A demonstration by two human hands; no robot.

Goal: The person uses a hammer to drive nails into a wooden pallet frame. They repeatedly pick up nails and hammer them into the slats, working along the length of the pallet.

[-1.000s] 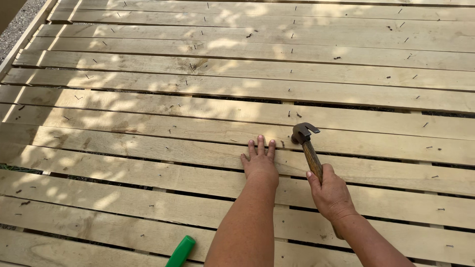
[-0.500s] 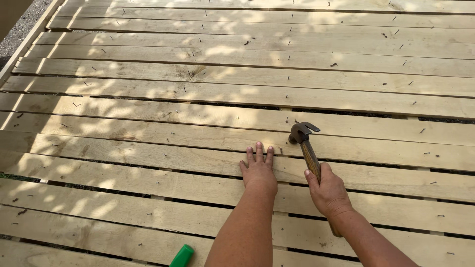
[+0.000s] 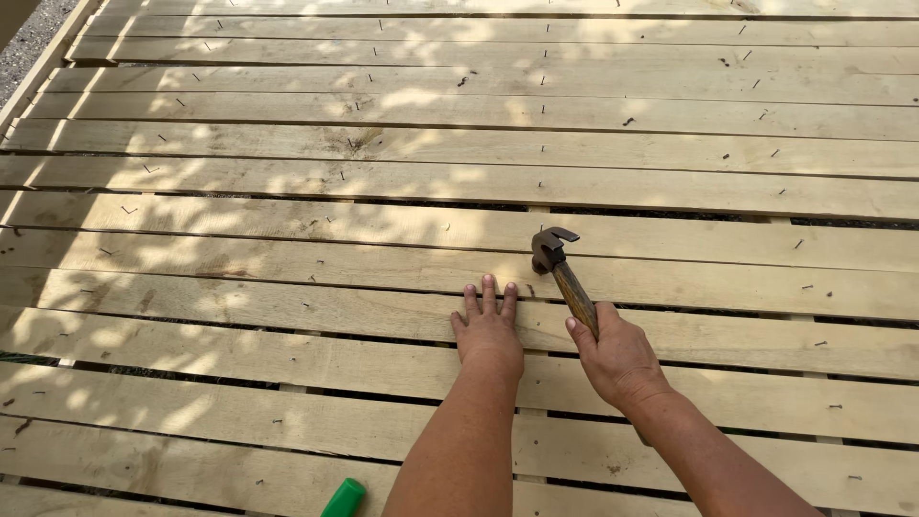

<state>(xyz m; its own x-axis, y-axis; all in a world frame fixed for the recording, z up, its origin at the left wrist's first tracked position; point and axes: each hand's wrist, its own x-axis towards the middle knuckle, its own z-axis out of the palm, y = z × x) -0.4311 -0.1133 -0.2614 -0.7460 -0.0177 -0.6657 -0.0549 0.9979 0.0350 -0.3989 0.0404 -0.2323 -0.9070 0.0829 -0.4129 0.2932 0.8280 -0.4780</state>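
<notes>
My left hand (image 3: pixel 489 330) lies flat, fingers together, on a pale wooden plank (image 3: pixel 287 302) of a slatted deck. Just to its right my right hand (image 3: pixel 617 359) grips the wooden handle of a claw hammer (image 3: pixel 563 270). The dark steel hammer head hangs a little above the plank, right of my left fingertips. A small nail (image 3: pixel 527 289) stands in the plank between my left fingertips and the hammer head.
Long planks run left to right with dark gaps between them, dotted with nail heads and several bent or loose nails. A green round object (image 3: pixel 343 498) pokes in at the bottom edge. Gravel (image 3: pixel 33 43) shows beyond the deck's top left corner.
The hammer head has dropped slightly toward the plank. My left hand stays flat in the same spot. The view has shifted a little, so the green object sits lower in the picture.
</notes>
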